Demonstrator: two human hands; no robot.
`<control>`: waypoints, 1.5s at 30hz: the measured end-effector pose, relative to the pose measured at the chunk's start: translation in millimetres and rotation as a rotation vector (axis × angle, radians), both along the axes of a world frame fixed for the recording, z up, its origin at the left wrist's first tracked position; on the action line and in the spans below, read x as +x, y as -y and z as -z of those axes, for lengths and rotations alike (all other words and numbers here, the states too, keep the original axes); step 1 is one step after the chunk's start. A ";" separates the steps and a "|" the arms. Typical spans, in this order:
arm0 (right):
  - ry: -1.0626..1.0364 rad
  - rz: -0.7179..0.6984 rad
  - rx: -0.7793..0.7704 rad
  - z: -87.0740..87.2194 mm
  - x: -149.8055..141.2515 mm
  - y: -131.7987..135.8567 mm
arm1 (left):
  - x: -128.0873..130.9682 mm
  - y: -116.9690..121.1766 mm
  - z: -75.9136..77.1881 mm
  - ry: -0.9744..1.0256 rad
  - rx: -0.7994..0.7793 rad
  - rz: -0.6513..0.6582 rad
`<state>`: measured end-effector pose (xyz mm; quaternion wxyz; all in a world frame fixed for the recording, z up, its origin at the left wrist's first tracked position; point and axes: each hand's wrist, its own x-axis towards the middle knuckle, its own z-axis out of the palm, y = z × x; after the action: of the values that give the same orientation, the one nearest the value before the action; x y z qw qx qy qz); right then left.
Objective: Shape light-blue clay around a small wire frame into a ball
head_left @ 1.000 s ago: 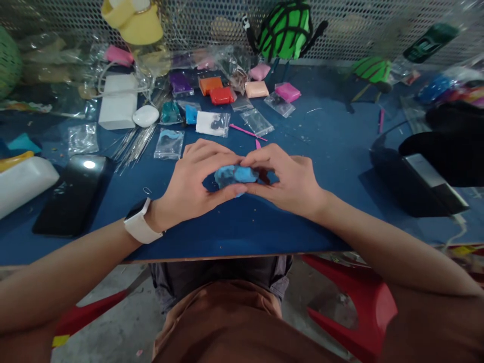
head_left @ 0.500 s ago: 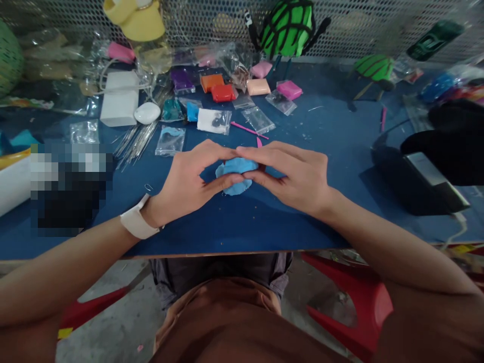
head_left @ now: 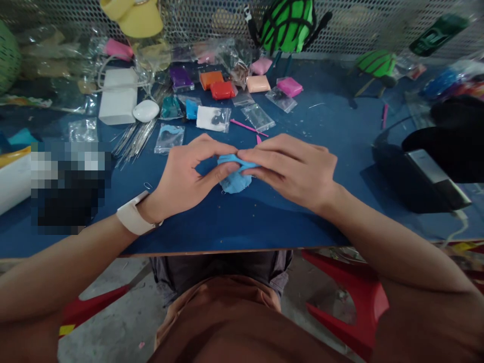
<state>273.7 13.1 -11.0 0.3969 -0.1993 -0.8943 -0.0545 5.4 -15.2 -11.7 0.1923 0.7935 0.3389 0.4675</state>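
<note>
Both hands pinching blue clay

Left hand (head_left: 189, 174) and right hand (head_left: 298, 169) each grip the blue clay (head_left: 237, 181) between thumb and fingers, above the table (head_left: 212, 227); pink tool (head_left: 247, 127) at one o'clock.

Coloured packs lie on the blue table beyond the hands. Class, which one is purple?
The purple pack, directly left of the orange pack and beyond the teal pack. Its dark purple colour sets it apart from its neighbours.

Count two hands (head_left: 183, 174) (head_left: 300, 169), one wristband (head_left: 133, 216). Note two green striped models (head_left: 287, 25) (head_left: 376, 64), one bottle (head_left: 438, 34), two red chairs (head_left: 361, 297) (head_left: 93, 305). Log one orange packet (head_left: 210, 79), one red packet (head_left: 222, 91), one purple packet (head_left: 181, 78), one peach packet (head_left: 258, 84).
</note>
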 end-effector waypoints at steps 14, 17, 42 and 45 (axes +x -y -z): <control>-0.677 0.101 -0.697 0.3 32.0 -73.3 | -35.7 -57.9 31.1 0.512 -0.526 -0.041; -0.622 -0.061 -0.813 -2.1 0.7 -36.2 | -18.0 -35.6 16.9 0.537 -0.554 0.094; -0.023 0.067 -0.596 -47.0 -70.1 -57.1 | -9.3 -33.7 -12.0 0.685 -0.791 0.057; 0.001 0.079 -0.579 -54.8 -73.4 -41.8 | -9.6 -30.8 -10.6 0.602 -0.688 0.047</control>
<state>200.3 54.9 43.8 0.3206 -0.3389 -0.8644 0.1874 -4.1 15.6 -1.1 0.5452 0.5196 0.3855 0.5331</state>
